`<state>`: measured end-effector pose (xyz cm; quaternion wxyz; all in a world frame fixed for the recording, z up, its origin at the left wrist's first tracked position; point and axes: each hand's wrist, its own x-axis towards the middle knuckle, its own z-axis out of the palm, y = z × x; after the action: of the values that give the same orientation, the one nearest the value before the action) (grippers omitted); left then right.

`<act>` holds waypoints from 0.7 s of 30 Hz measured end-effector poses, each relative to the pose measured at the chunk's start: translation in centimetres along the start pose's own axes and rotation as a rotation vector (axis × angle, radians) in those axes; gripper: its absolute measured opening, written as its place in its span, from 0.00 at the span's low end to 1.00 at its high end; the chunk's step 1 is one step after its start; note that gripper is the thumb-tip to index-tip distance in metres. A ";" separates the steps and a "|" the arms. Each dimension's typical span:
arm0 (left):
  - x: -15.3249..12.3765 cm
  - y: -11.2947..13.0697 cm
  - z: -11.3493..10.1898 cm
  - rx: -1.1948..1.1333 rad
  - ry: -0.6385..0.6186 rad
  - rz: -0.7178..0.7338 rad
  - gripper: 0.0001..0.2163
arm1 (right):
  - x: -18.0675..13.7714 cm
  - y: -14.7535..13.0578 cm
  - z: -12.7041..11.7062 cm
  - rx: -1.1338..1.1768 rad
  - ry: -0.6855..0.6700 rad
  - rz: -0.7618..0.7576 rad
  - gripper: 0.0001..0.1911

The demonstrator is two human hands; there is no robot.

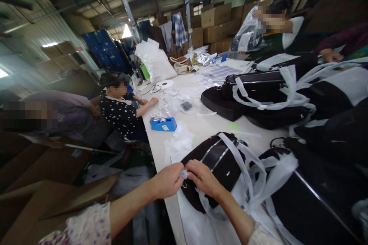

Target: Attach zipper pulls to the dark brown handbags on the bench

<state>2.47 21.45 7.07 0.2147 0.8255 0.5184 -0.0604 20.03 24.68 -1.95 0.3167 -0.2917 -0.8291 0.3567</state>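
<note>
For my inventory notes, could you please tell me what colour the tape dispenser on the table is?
The tape dispenser is bright blue, seen best in the head view.

A small scrap of white wrapping (183, 174) sits pinched between the fingertips of both hands. Just beyond the right hand lies a black bag (214, 160) with pale stripes, on its side, draped in white strips.

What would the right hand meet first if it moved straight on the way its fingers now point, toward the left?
The right hand points at the left hand. It would first press the small white piece pinched between them, then the left fingertips. They look almost touching, though depth is unclear.
</note>
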 end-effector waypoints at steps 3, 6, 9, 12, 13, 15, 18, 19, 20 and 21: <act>0.3 -0.3 0.3 0.051 0.009 0.009 0.05 | -0.1 0.7 0.1 0.037 -0.007 0.010 0.13; 0.7 -0.8 0.8 0.254 0.000 0.087 0.06 | 0.0 1.3 0.0 0.063 -0.014 0.021 0.12; 1.1 -1.4 1.4 0.438 0.089 0.215 0.07 | 0.2 1.7 -0.1 0.070 -0.023 0.019 0.11; 1.4 -1.9 1.7 0.511 0.171 0.293 0.10 | 0.3 1.7 -0.2 0.060 -0.029 0.012 0.11; 1.5 -2.0 1.7 0.508 0.172 0.299 0.10 | 0.3 1.6 -0.3 0.052 -0.029 0.009 0.11; 1.6 -1.9 1.5 0.476 0.119 0.286 0.11 | 0.3 1.3 -0.3 0.030 -0.027 -0.001 0.11; 1.7 -1.3 0.8 0.353 -0.012 0.160 0.11 | 0.3 0.6 -0.5 -0.021 -0.022 -0.018 0.10; 1.7 -1.1 0.6 0.310 -0.034 0.104 0.11 | 0.3 0.4 -0.6 -0.039 -0.021 -0.021 0.10; 1.6 -0.9 0.4 0.273 -0.038 0.051 0.11 | 0.3 0.1 -0.6 -0.055 -0.021 -0.021 0.09; 1.6 -0.7 0.4 0.246 -0.032 0.008 0.11 | 0.2 -0.3 -0.7 -0.070 -0.020 -0.020 0.09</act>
<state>2.62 22.89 6.02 0.1202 0.8467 0.5001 -0.1357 20.34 24.97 -1.25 0.3016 -0.2910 -0.8470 0.3271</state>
